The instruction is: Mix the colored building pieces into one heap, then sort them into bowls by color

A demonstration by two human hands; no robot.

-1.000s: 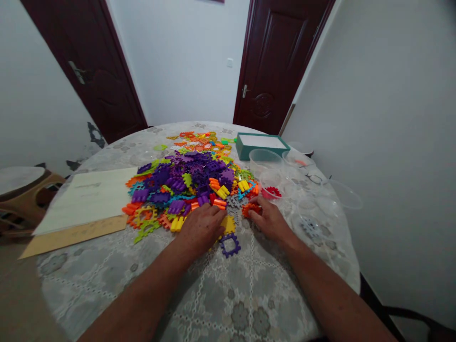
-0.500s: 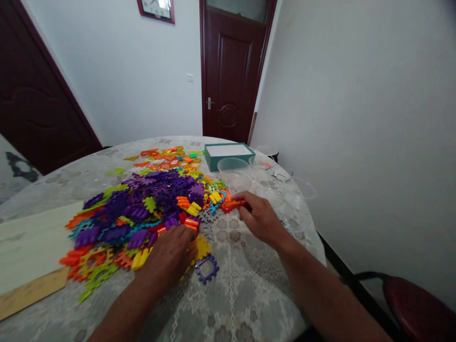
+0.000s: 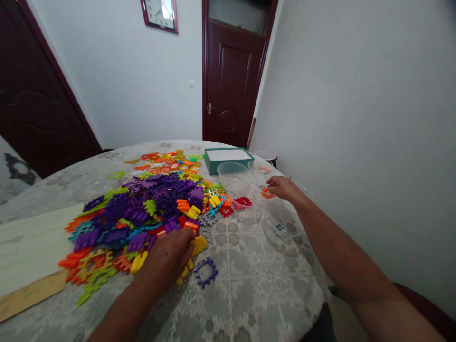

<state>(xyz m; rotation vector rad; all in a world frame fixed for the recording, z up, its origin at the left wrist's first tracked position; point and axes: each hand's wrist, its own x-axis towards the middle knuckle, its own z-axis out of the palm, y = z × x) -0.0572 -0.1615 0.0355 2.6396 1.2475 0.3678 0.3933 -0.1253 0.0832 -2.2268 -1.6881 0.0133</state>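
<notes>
My left hand [image 3: 169, 254] rests at the near edge of a heap of plastic gear-edged building pieces [image 3: 156, 192], mostly purple. Its fingers are curled down by a yellow toothed piece [image 3: 200, 244] and an orange piece [image 3: 191, 225]; what lies under them is hidden. Close by, a dark purple square toothed frame [image 3: 205, 272] lies on the cloth. My right hand [image 3: 284, 188] is out over the clear tubs, fingertips pinched at an orange toothed piece [image 3: 267, 193]. A red toothed piece [image 3: 242, 202] sits in a clear plastic tub [image 3: 233, 178].
Behind the tubs stands a green box [image 3: 213, 165]. Another clear tub [image 3: 272, 237], nearer me, has a small windowed piece in it. Flatter orange and yellow pieces [image 3: 171, 161] spread at the back. A pale board [image 3: 35, 237] lies at left on the patterned tablecloth [image 3: 256, 294].
My right hand has moved right and away from the heap to the tubs. A red toothed piece now shows in one tub. My left hand has shifted slightly over the yellow toothed piece.
</notes>
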